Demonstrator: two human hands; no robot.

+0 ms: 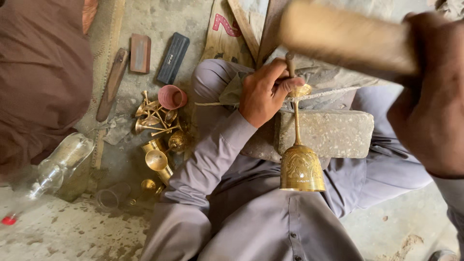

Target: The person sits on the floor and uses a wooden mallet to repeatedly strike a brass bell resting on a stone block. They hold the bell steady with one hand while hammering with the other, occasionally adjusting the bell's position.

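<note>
My left hand (263, 93) presses a thin metal punch (290, 63) onto the foot of an engraved brass goblet (301, 164). The goblet lies across a grey stone block (333, 133) on my lap, with its cup hanging over the near edge. My right hand (430, 104) is raised close to the camera, gripping the handle of a blurred wooden mallet (345, 38) above the goblet.
A pile of small brass goblets (157, 125) and a pink cup (172, 96) sit on the floor to the left. Beyond them lie a dark sharpening stone (172, 58), a brown block (140, 53) and a wooden-handled tool (112, 84). A clear plastic bottle (53, 169) lies near another person in brown (41, 72).
</note>
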